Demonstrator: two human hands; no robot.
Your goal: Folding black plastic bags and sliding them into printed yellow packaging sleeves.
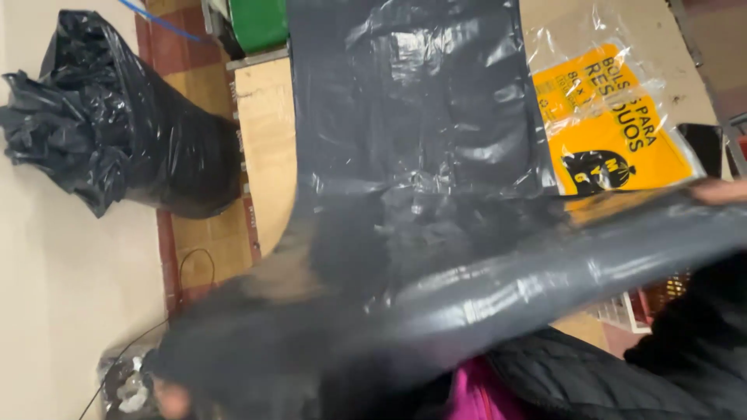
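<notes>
Grey plastic bag [436, 257] — light, limp, slippery; hold at edge. Both hands [173, 398] blurred, 7 and 3 o'clock — grip unreadable.

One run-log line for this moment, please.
left hand: grips grey bag | right hand: grips bag | bag: spread, blurred | full black bag: floor

A large dark grey plastic bag [420, 155] fills most of the view. Its upper part lies flat and glossy over the wooden desk [268, 148], creased and catching the light. The lower part is lifted and stretched across the frame in a motion-blurred band running from lower left to upper right. One edge of it covers the corner of a yellow packet.
</notes>
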